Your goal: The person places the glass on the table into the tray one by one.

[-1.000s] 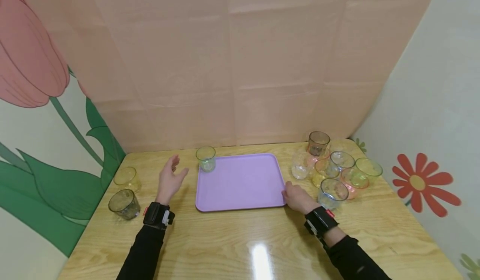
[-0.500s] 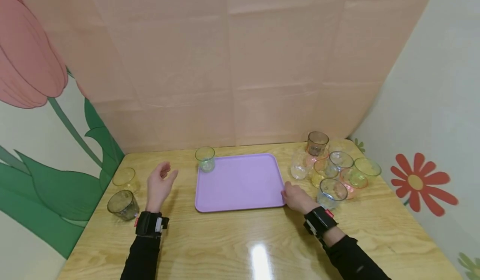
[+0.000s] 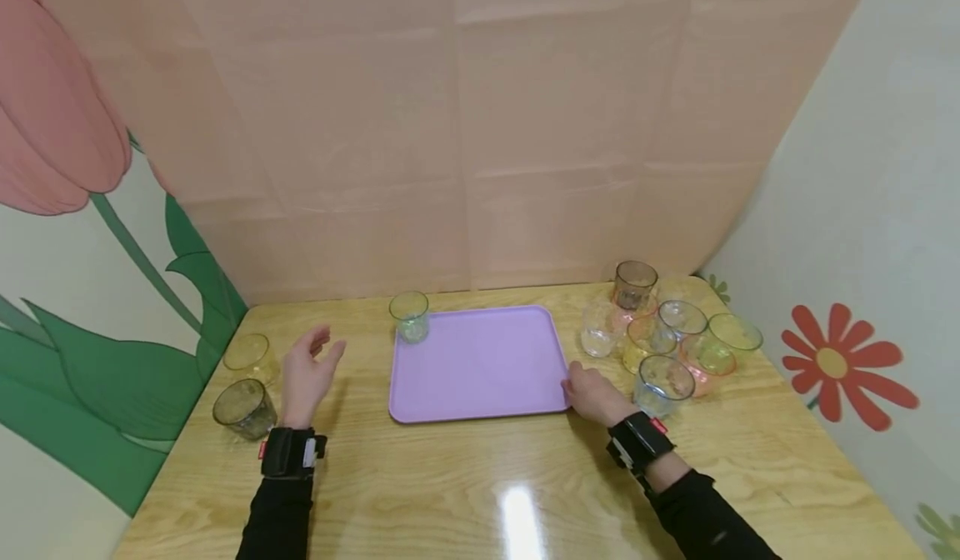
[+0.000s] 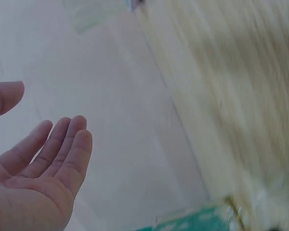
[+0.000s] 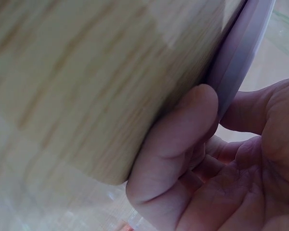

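No legible text, red wristband tags (image 3: 659, 426) too small

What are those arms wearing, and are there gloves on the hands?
The long sleeves are black. Each wrist wears a chunky black band with a little red tag and a pale patch. The left hand and right hand have no gloves.

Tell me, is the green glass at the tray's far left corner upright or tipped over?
Upright. The green glass shows its open rim on top and base below, at the corner of the purple tray.
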Available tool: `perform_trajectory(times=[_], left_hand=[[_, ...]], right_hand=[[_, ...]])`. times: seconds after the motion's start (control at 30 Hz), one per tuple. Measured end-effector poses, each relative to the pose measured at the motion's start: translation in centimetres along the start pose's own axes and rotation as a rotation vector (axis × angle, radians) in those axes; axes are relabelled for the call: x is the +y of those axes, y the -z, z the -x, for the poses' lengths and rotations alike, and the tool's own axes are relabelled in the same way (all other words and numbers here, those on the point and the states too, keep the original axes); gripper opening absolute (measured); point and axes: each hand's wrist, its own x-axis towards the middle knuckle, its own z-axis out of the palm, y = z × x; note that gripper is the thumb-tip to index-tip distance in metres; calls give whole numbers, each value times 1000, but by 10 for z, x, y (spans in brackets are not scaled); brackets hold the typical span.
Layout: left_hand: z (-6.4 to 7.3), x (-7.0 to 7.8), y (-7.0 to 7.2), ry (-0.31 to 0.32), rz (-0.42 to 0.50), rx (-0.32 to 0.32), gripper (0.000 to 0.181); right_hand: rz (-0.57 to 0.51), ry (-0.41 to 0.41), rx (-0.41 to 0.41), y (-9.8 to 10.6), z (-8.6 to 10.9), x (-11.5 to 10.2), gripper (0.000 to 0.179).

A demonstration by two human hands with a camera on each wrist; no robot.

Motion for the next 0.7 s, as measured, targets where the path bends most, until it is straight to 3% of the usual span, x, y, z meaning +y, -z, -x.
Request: perform_trajectory(times=[0.4, 0.7], left_hand=[[0, 5, 36, 63, -175, -37, 51], [6, 17, 64, 127, -412, -43, 56]], right_hand=[[0, 3, 10, 2, 1, -1, 13], [-4, 5, 6, 2, 1, -1, 13]])
